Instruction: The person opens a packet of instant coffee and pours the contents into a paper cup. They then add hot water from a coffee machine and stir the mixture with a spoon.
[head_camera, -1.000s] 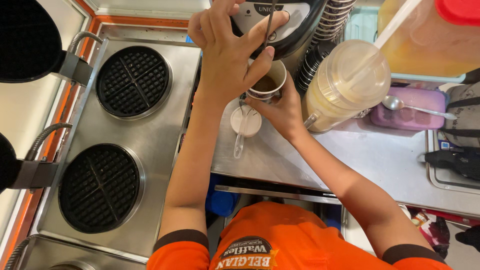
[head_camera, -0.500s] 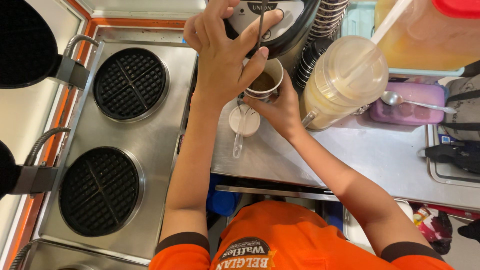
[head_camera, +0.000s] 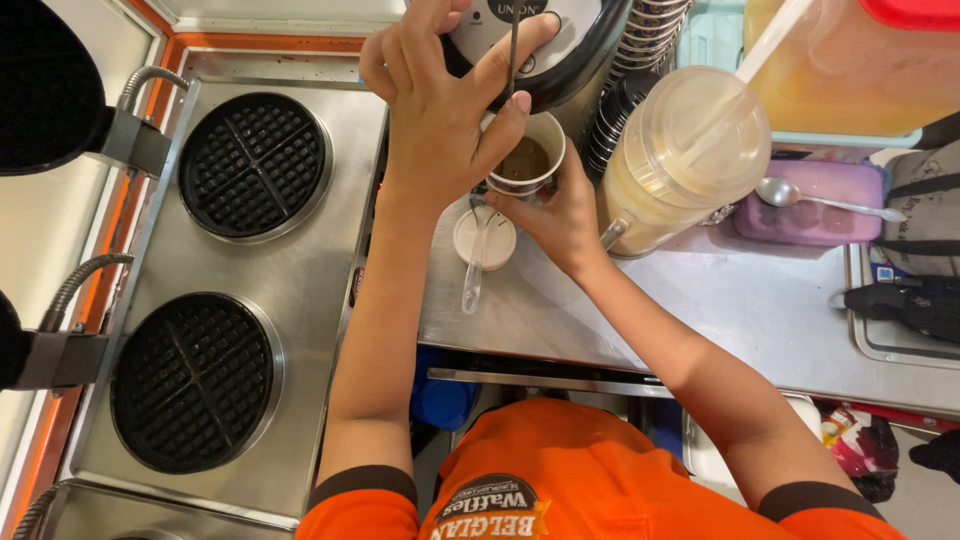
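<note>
Right hand (head_camera: 560, 215) clasps the paper cup (head_camera: 527, 160) of brown liquid above the counter (head_camera: 700, 300); left hand (head_camera: 440, 100) pinches a thin stirrer (head_camera: 513, 45) over it. We judge a careless stir could tip the cup, spilling toward the waffle iron (head_camera: 250, 165).

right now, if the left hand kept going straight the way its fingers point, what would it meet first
Most likely the dark round appliance directly beyond the left hand, whose fingers reach up over the paper cup; they may already touch it, as depth is unclear.
</note>
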